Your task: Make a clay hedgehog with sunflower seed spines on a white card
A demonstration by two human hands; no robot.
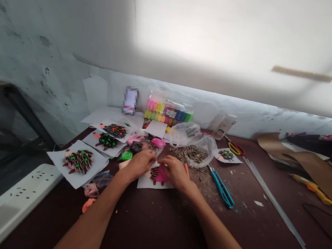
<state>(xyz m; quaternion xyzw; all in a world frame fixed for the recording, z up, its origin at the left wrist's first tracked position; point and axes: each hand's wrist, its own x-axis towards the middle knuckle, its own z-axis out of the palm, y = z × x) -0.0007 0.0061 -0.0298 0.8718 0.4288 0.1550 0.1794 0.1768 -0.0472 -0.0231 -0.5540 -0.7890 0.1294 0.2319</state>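
The step in hand looks like setting seeds into the pink clay on the white card, which lies on the table under the hands; a band of seeds covers the clay's left part, and pink shows beside it; the left hand bunches its fingers narrowly over the card's far edge, the right hand curls over the clay; whether either grips a seed I cannot tell; the next move seems to call for a fine pinch and light press, with a heap of seeds near.
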